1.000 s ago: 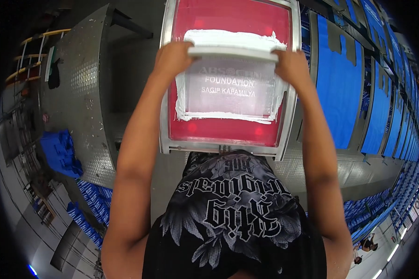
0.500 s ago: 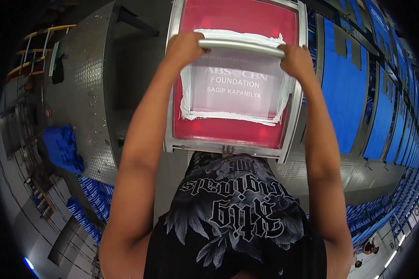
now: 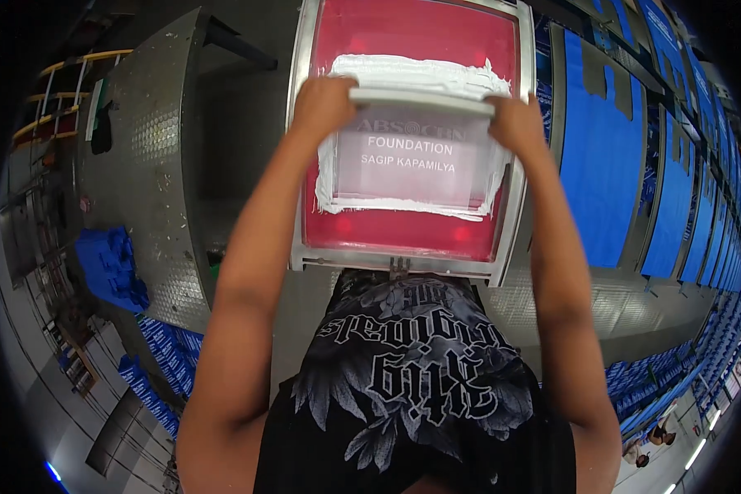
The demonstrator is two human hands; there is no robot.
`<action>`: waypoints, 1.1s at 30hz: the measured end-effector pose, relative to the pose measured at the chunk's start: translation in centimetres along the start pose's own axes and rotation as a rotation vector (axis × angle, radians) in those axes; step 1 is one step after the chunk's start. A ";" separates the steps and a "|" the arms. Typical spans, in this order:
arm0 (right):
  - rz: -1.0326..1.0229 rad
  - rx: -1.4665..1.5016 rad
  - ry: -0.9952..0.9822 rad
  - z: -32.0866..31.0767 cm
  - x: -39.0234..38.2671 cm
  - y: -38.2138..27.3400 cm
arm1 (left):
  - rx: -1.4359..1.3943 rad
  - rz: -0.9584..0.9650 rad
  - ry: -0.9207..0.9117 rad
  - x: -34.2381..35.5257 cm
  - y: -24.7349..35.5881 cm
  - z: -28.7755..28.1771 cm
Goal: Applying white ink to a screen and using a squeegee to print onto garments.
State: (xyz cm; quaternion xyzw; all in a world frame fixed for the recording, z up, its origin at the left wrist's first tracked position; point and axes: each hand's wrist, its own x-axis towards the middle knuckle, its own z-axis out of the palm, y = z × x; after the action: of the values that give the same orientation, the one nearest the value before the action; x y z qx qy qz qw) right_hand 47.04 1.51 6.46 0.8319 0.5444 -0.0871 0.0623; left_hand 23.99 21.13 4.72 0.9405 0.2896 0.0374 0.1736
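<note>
Both my hands grip the ends of a squeegee (image 3: 420, 100) lying across a printing screen. My left hand (image 3: 325, 107) is closed round its left end, and my right hand (image 3: 516, 125) round its right end. Thick white ink (image 3: 416, 67) is piled up along the far side of the squeegee and also edges the screen's pale middle panel (image 3: 403, 188), where white lettering shows. Red coating (image 3: 395, 235) surrounds this panel, inside a metal frame (image 3: 502, 235). What lies under the screen is hidden.
To the left stands a grey metal-topped table (image 3: 132, 189), with blue fabric (image 3: 111, 267) at its near end. On the right, long tables carry rows of blue fabric panels (image 3: 601, 156). Farther off at lower right are people (image 3: 659, 434).
My hands have drawn the squeegee a little toward me over the panel, and a wider band of white ink now shows beyond it. The screen stays in place.
</note>
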 end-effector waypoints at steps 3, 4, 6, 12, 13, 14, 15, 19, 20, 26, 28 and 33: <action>-0.049 -0.018 -0.004 -1.2 1.9 0.9 | -0.019 -0.021 -0.104 2.0 -0.2 -1.6; -0.043 0.031 -0.048 -1.4 -0.1 0.2 | -0.033 -0.040 -0.146 0.1 0.0 -1.8; -0.026 0.111 -0.109 -1.8 -6.8 -2.4 | 0.028 -0.026 -0.190 -7.5 0.7 -1.5; -0.002 0.241 0.113 3.5 -15.1 -4.5 | -0.123 -0.013 -0.026 -15.4 3.8 2.5; -0.018 0.212 0.160 4.0 -13.5 -3.9 | -0.099 -0.057 -0.087 -13.4 3.2 2.3; -0.024 0.124 0.075 3.1 -9.8 -3.4 | -0.147 -0.032 -0.042 -10.3 1.9 1.6; 0.006 0.062 0.004 2.3 -6.6 -2.4 | -0.065 0.014 -0.039 -6.7 1.1 1.1; -0.012 -0.022 -0.120 -1.2 3.1 0.4 | 0.015 -0.079 -0.111 2.7 -0.8 -0.7; -0.020 0.044 -0.143 -1.9 4.4 1.1 | 0.014 -0.084 -0.107 3.5 -0.7 -1.5; -0.022 0.219 -0.199 -7.8 6.7 1.2 | 0.163 0.048 0.568 0.7 -0.7 -5.0; -0.065 0.230 -0.110 -8.0 8.0 3.0 | -0.015 -0.015 0.586 -4.2 2.5 -5.5; -0.106 0.138 -0.192 -3.8 10.1 4.0 | -0.817 -0.516 -0.937 -22.0 7.7 3.7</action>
State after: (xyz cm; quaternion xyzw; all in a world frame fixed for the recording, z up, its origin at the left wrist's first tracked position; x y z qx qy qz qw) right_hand 54.97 9.65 8.08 0.7921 0.5719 -0.2069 0.0519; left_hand 10.47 1.76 4.56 0.6169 0.3618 -0.3108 0.6261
